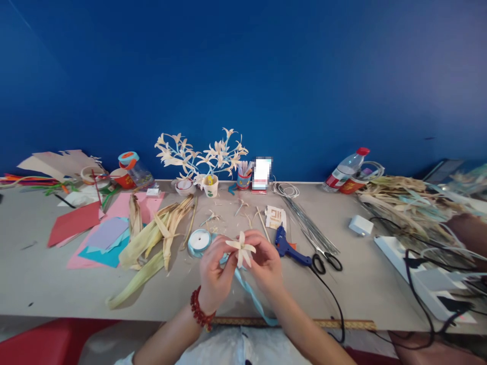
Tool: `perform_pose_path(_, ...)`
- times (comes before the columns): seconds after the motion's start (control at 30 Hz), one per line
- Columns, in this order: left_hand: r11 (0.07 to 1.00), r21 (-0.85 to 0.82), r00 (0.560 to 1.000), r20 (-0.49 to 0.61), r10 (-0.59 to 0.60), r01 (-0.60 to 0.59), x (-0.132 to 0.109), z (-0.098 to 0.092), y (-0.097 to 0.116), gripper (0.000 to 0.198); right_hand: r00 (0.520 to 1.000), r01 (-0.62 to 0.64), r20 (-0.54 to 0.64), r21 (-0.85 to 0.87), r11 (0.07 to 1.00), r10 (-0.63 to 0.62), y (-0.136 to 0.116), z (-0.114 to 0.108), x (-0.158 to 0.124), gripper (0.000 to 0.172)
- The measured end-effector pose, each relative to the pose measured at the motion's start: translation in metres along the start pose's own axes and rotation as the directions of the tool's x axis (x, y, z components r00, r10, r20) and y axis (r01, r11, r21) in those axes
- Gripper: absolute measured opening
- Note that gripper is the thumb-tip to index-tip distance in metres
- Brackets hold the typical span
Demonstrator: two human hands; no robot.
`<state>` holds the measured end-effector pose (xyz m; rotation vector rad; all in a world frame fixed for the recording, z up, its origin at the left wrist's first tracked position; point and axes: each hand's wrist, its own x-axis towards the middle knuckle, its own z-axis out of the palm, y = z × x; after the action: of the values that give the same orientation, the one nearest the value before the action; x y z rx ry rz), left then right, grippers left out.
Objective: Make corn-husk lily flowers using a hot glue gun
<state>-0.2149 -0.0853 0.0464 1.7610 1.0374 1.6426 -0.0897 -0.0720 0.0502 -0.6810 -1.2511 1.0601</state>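
Note:
A cream, pointed-petal flower (242, 248), looking like it is made of corn husk, faces me above the table. My left hand (215, 268) pinches near its base from the left, a red beaded bracelet on the wrist. From the other side, the fingers of my right hand (267, 261) close round it; its stem is hidden. A light-blue ribbon (253, 296) hangs below the hands and passes behind them toward a ribbon spool (200, 241). To the right lie a blue hot glue gun (285, 247) and black-handled scissors (325, 258).
Corn husks (155, 235) and coloured paper (104, 243) lie left. Behind stand flower branches in a cup (210, 186) and a pixelated screen (262, 173). Wires (308, 223), a power strip (403, 268) and cables occupy the right. Another person's hand (466, 230) is at the far right.

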Motion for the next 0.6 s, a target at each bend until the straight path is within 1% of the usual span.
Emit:
perform_pose_path(0.07, 0.998, 0.033, 0.998, -0.005, 0.057, -0.057, 0.0006, 0.0009, 0.0014, 0.011, 1.0, 0.005, -0.015, -0.004, 1.0, -0.005, -0.0001, 0.0006, 0.0002, 0.017)
perform_pose_path(0.13, 0.996, 0.038, 0.997, -0.002, 0.083, -0.082, 0.0011, 0.0017, 0.0024, 0.012, 1.0, 0.005, -0.025, 0.01, 1.0, -0.004, 0.0002, 0.0007, 0.0001, 0.018)
perform_pose_path(0.3, 0.993, 0.011, 0.993, 0.005, 0.114, -0.114, 0.0018, 0.0026, 0.0029, 0.013, 1.0, -0.004, -0.03, 0.045, 0.999, 0.006, 0.0004, 0.0009, -0.0017, 0.017)
perform_pose_path(0.5, 0.992, 0.021, 0.993, -0.003, 0.122, -0.122, 0.0018, 0.0034, 0.0008, 0.012, 1.0, -0.003, -0.024, 0.092, 0.996, 0.005, 0.0026, 0.0019, -0.0038, 0.022)
perform_pose_path(0.6, 0.991, 0.019, 0.991, -0.005, 0.131, -0.131, 0.0019, 0.0033, 0.0006, 0.012, 1.0, -0.002, 0.002, 0.119, 0.993, 0.001, 0.0031, 0.0006, -0.0032, 0.017)
